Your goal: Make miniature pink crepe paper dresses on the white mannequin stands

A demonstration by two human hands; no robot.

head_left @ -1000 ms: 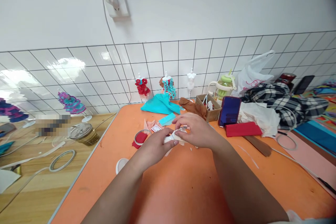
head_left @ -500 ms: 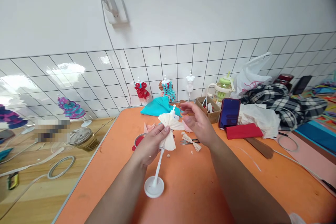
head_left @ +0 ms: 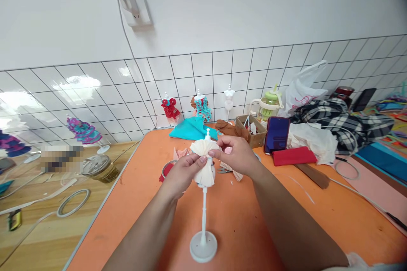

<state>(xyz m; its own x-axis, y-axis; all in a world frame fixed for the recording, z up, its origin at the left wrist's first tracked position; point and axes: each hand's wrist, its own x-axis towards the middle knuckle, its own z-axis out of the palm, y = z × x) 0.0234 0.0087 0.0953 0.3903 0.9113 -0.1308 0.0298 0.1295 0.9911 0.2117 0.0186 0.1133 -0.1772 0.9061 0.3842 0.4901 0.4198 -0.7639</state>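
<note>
A miniature white plastic dress form (head_left: 204, 201) on a slim stem is upright before the person, over the smooth orange tabletop (head_left: 248, 233); I cannot tell how firmly its flat round base (head_left: 204, 247) sits. Half a second ago it leaned and the right hand was spread away from it. Now the stem is nearly straight and both hands meet at the torso, so the fabric there is worked from two sides.

Next in size, a soft, crumpled turquoise cloth (head_left: 190, 128) lies at 11 o'clock from the torso. The left hand (head_left: 182, 176), at 8 o'clock, is nearly closed, thumb and fingers pinching a cream pleated fabric piece (head_left: 202, 147) at its gathered middle. The right hand (head_left: 238, 156), at 3 o'clock, is half curled, fingertips at that same gather; whether it grips or only touches, I cannot tell. Fine pleats fan out above the pinch, and a narrower tail flares below.

At 9 o'clock, beyond the left hand, lies a flat red fabric scrap (head_left: 164, 175). Smaller, at 4 o'clock, are a second, loose cream pleated strip (head_left: 236, 174) and partly hidden grey metal tips (head_left: 222, 171).
</note>
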